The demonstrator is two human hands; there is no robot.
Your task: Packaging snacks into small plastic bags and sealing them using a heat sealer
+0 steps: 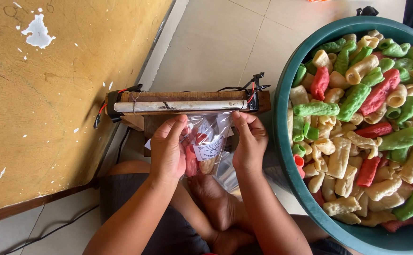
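— Crackers [357,123], in green, red and cream, were heaped in the big teal basin [282,141], which was set well to the outer side of the right fingers. Was anything larger noted?

— Only the worn wooden panel [60,94], which was stood beyond the left fingers' outer side. Next in size, the wooden sealing bar [187,105] with its pale strip was seen just past all the fingertips, with wires taped at both ends.

— And the bag?

— A clear plastic bag [206,144] with a white label was held between the two sets of fingers, a few red and cream pieces being visible inside. Its open mouth was laid against the bar's edge.

— How were the fingers set?

— The left hand [168,148] was closed on the bag's left edge, and the right hand [250,141] was pinched on its right edge.

— What could be spoiled?

— A crooked or wrinkled seal might be made, it was judged, if the mouth were held slack. Fingertips could also be burned, being kept so near the strip.
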